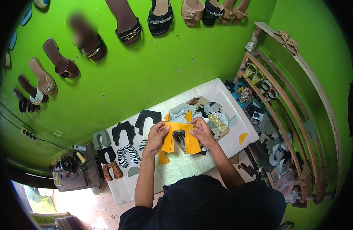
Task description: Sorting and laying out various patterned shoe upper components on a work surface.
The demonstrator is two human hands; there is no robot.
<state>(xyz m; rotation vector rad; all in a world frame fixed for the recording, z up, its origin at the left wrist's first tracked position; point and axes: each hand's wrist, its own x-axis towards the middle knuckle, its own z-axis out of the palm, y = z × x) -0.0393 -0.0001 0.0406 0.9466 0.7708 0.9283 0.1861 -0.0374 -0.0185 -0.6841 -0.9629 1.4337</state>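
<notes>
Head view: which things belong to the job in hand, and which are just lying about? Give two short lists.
Likely belonging:
yellow, leather-like arch-shaped material, held by left hand and right hand;
similarly shaped black pieces and zebra-striped pieces on the white table.

Likely just about:
black, tan and brown slip-on sandals on the green wall;
pale wooden rack.

With our left hand [158, 135] and right hand [203, 133] we hold yellow arch-shaped pieces [178, 127] above the white table [184, 170]. On the green wall [126, 84] we see sandals [129, 30].
</notes>
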